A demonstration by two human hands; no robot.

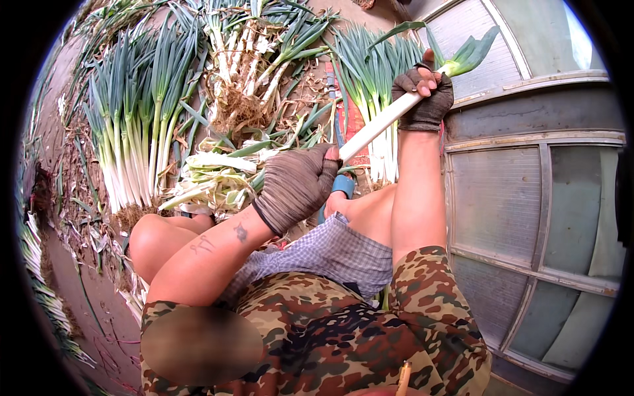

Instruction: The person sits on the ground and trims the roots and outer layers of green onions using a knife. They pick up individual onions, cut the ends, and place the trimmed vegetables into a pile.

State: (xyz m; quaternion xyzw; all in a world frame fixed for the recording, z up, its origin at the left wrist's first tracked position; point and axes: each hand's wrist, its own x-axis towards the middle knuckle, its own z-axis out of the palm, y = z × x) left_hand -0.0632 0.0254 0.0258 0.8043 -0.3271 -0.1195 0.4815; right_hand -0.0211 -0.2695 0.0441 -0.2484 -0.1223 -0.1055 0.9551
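Note:
Both my hands, in brown fingerless knit gloves, grip one long green onion [379, 120] that slants up to the right. My left hand [299, 185] closes around its lower end, so the root is hidden. Higher up, my right hand [423, 94] wraps the stalk just below the green leaves [468, 54], which spread past the fist. The white shank between the hands looks smooth and bare. Beneath my left hand lies a heap of stripped pale leaves and peelings [223, 173]. Partly behind my right forearm, a row of trimmed-looking green onions [371, 89] lies on red material [354, 121].
To the left lies a wide bundle of green onions [136, 128] with roots on. Rougher onions with dirty roots [242, 74] are piled ahead. Another row [47, 292] runs along the far left. Framed window panels [495, 198] stand close on the right. Dry scraps litter the ground.

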